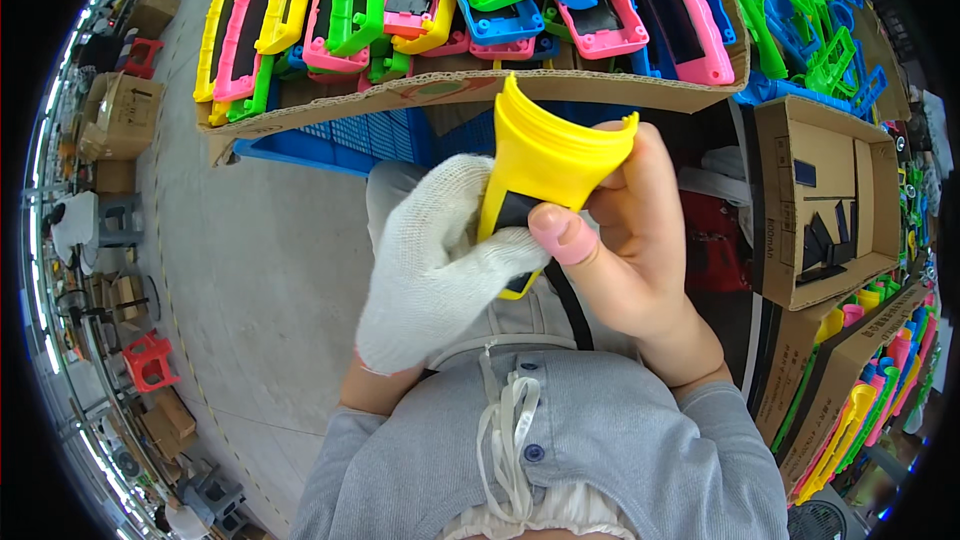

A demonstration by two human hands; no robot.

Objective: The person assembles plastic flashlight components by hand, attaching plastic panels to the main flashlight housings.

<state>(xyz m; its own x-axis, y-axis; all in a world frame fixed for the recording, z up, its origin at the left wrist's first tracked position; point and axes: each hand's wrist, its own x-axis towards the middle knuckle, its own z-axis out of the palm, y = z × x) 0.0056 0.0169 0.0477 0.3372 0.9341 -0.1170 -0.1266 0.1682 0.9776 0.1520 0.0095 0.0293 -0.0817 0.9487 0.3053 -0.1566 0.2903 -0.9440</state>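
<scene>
Between my hands is a yellow plastic housing (548,158) with a flared, half-round end tilted up and away from me. A black panel (515,212) is set in its face, partly hidden by fingers. My left hand (425,265), in a white knitted glove, is closed around the housing's left side and lower part. My right hand (640,240) is bare, with a pink wrap on the thumb. That thumb presses near the black panel while the other fingers curl behind the flared end. The housing's lower end is mostly covered by the glove.
Ahead, a cardboard box (480,90) of green, pink, yellow and blue housings rests over a blue crate (340,140). An open carton (830,285) with dark flat panels stands at right. Below it, another carton (850,380) holds coloured parts. Red stools (150,362) stand far left.
</scene>
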